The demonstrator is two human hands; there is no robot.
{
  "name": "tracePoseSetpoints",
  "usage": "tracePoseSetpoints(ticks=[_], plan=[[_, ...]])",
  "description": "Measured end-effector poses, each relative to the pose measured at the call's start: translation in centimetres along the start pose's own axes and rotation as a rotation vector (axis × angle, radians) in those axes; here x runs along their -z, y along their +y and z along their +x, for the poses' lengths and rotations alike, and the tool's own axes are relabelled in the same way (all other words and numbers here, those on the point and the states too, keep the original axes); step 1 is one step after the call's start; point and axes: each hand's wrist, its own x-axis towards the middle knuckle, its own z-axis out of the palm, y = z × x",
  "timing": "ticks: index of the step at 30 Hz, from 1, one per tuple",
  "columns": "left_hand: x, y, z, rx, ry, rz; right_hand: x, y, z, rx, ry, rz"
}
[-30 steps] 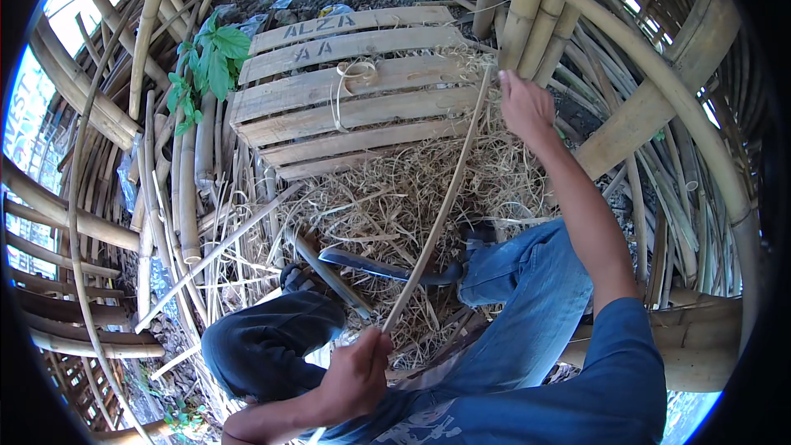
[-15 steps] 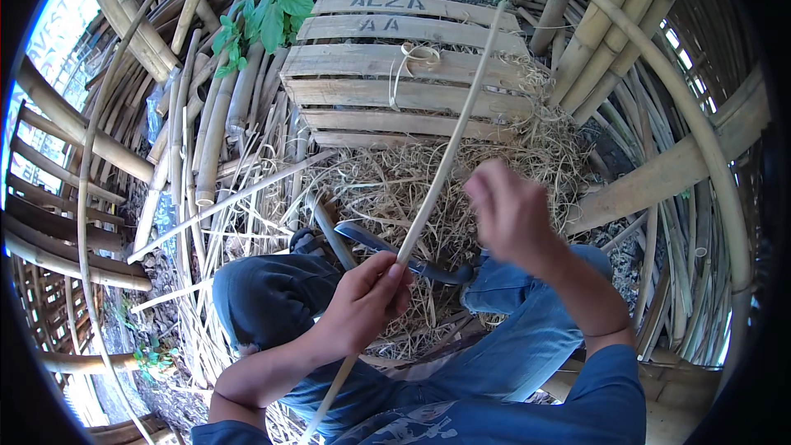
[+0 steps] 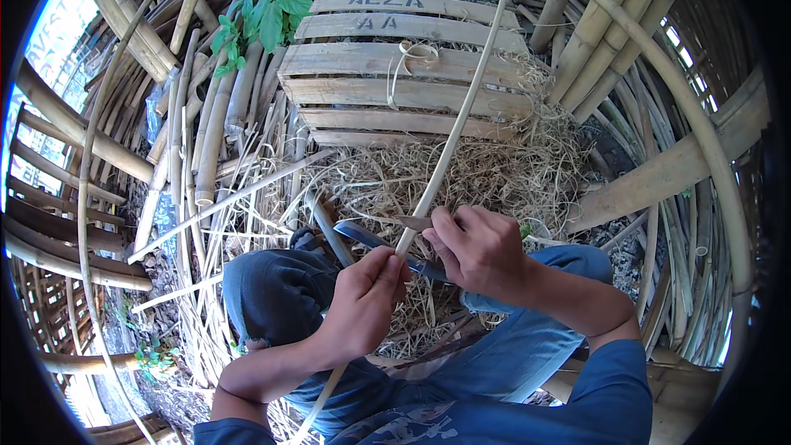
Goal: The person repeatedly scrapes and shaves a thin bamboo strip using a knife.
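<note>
Pale bamboo strip [image 3: 451, 136], long, thin, straight, both hands gripping.

A ground strewn with dry shavings [image 3: 494, 173] is ringed by stacked bamboo poles [image 3: 214, 115], with a slatted wooden pallet [image 3: 395, 74] laid ahead in daylight.

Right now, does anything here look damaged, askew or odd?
Nothing looks damaged. Both hands, left hand and right hand, grip a bamboo strip that crosses a knife blade. Shavings lie loose below the wooden pallet.
</note>
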Motion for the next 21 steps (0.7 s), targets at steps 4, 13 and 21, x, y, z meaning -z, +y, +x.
tracePoseSetpoints(ticks=[4, 13, 21], plan=[[-0.7, -0.2, 0.0, -0.099, 0.019, 0.044, 0.3, 0.5, 0.0, 0.024, 0.031, -0.051], [-0.4, 0.1, -0.1, -0.128, 0.010, 0.047, -0.2, 1.3, 0.4, 0.066, 0.105, -0.177], [-0.7, 0.1, -0.6, -0.071, -0.007, 0.029, -0.3, 3.5, 0.7, 0.008, 0.142, -0.309]])
